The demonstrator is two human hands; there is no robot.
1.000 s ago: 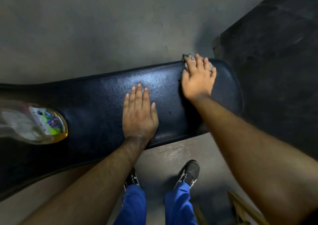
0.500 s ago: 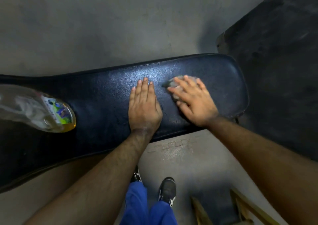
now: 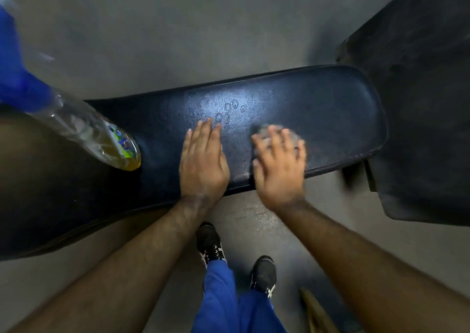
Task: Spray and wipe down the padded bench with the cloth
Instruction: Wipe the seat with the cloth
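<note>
Bench: the long, dark navy padded vinyl bench (image 3: 318,108) runs across in front of you, with a damp sheen just beyond your left fingertips.
Left hand: your left hand (image 3: 203,162) lies flat on the padding, fingers straight and together.
Right hand: your right hand (image 3: 279,164), blurred, presses spread fingers onto the small pale grey cloth (image 3: 267,131).
Bottle: a clear plastic spray bottle (image 3: 84,129) with yellowish liquid and a blue top lies on the bench's left part.
Below: black shoes (image 3: 211,243) and blue trousers (image 3: 223,302) on grey floor (image 3: 178,27).
</note>
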